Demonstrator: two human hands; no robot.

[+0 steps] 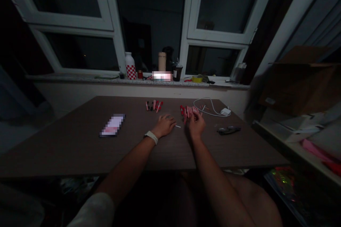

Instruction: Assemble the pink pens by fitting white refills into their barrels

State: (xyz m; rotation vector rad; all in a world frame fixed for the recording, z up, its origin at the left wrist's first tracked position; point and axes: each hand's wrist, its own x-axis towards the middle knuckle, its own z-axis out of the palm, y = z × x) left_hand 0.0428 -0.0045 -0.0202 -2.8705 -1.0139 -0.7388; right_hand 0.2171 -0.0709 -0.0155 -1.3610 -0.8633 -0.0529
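My left hand (164, 126), with a white wristband (151, 137), rests palm down on the dark wood-grain table (69, 149) and holds nothing I can see. A short white stick (178, 126) lies just right of its fingers. My right hand (195, 124) is curled at a heap of pink and red tube-shaped pieces (188, 112), and its fingers hide part of the heap. Whether it grips one is unclear. A smaller group of similar pink, red and dark tubes (153, 105) lies farther left.
A white power adapter with its cable (225, 112) and dark glasses (228, 130) lie right of my hands. A blurred flat packet (112, 125) lies left. Bottles and small objects stand on the windowsill (80, 78) behind the table. A cardboard box (298, 85) stands right.
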